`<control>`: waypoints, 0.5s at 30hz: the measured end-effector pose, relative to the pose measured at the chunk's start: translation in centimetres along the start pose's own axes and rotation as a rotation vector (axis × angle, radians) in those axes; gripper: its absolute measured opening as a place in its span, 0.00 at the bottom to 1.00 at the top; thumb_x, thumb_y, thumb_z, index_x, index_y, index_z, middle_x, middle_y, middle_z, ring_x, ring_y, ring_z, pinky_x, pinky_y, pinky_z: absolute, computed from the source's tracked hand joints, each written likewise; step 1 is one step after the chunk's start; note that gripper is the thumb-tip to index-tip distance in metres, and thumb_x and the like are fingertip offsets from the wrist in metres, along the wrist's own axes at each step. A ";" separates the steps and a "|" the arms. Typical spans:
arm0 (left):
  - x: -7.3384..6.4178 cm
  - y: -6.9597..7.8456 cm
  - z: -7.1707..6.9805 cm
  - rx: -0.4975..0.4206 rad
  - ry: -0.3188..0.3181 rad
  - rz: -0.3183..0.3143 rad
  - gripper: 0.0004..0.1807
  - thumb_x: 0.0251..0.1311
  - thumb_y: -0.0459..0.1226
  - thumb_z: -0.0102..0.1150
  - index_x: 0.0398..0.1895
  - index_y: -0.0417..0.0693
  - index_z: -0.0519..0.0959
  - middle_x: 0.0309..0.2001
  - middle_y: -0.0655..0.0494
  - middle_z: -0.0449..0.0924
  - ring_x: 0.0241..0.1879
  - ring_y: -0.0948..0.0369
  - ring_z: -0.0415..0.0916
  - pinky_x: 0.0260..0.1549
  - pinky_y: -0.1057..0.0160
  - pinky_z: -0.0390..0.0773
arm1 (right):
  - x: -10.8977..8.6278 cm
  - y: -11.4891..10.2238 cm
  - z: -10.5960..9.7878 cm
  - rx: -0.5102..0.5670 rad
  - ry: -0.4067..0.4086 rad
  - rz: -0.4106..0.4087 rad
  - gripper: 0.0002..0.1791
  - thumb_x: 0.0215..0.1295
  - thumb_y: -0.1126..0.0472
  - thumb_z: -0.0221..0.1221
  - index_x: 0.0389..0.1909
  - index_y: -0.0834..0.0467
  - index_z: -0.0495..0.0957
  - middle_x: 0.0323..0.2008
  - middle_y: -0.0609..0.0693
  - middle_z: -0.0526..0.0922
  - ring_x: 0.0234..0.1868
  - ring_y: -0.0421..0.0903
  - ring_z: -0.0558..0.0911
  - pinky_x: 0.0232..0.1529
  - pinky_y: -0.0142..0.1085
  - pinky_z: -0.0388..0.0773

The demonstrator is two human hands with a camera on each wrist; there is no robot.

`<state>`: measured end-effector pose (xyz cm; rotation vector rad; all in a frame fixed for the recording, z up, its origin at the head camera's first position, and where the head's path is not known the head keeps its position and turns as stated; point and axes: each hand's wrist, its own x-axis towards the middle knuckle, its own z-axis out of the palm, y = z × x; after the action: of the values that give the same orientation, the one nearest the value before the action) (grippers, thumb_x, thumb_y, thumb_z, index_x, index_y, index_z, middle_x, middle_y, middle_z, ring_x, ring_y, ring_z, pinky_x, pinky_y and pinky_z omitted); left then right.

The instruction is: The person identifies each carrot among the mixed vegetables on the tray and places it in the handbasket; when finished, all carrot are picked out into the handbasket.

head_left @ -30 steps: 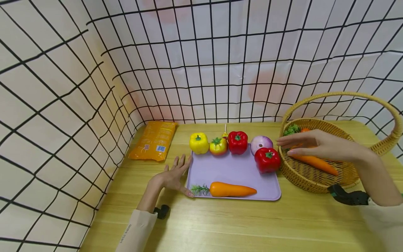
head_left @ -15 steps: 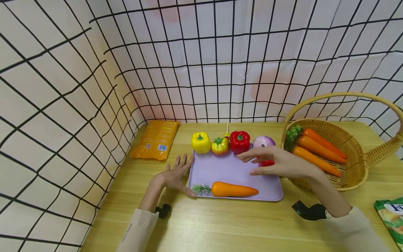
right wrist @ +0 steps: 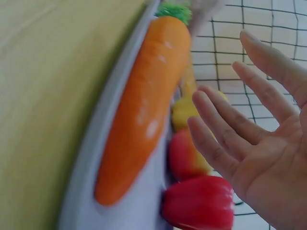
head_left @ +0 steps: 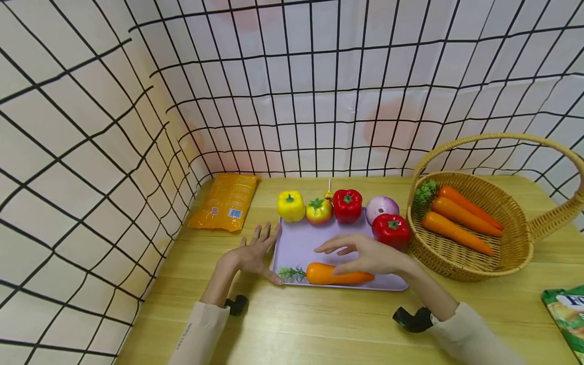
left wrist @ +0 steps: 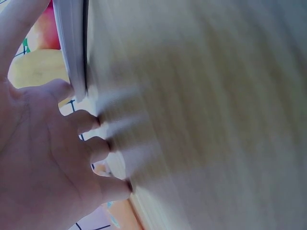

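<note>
My left hand [head_left: 252, 257] rests with spread fingers at the left edge of a lilac tray [head_left: 310, 243]. In the left wrist view its fingertips touch the wooden table. Above the tray's front part hovers my right hand [head_left: 371, 255], fingers apart and holding nothing. Just below it lies an orange carrot [head_left: 319, 274] with green leaves, along the tray's front edge; the right wrist view shows the carrot [right wrist: 144, 105] apart from the hand. A red bell pepper [head_left: 391, 229] sits at the tray's right side, beside a purple onion [head_left: 381, 209].
Along the tray's back edge stand a yellow bell pepper [head_left: 290, 207], a tomato [head_left: 319, 211] and another red pepper [head_left: 348, 206], with a lollipop [head_left: 329, 192] behind. A wicker basket [head_left: 465, 271] with 3 carrots stands right. An orange packet [head_left: 224, 202] lies left, a green packet [head_left: 566, 317] right.
My right hand has moved left and toward me, from over the basket, past the red pepper, to above the carrot on the tray. My left hand has stayed at the tray's edge.
</note>
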<state>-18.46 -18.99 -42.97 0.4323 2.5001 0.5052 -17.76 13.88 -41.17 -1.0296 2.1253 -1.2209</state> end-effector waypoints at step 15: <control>0.0 0.1 0.0 0.006 -0.002 -0.010 0.78 0.46 0.58 0.81 0.85 0.56 0.29 0.84 0.40 0.19 0.83 0.40 0.17 0.75 0.25 0.29 | 1.3 1.1 1.8 0.018 -0.003 -0.007 0.26 0.67 0.59 0.68 0.66 0.59 0.79 0.65 0.56 0.82 0.65 0.59 0.81 0.66 0.58 0.78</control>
<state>-18.47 -18.89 -42.94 0.4220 2.5016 0.4926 -17.66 12.31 -43.06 -1.0308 2.1068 -1.2385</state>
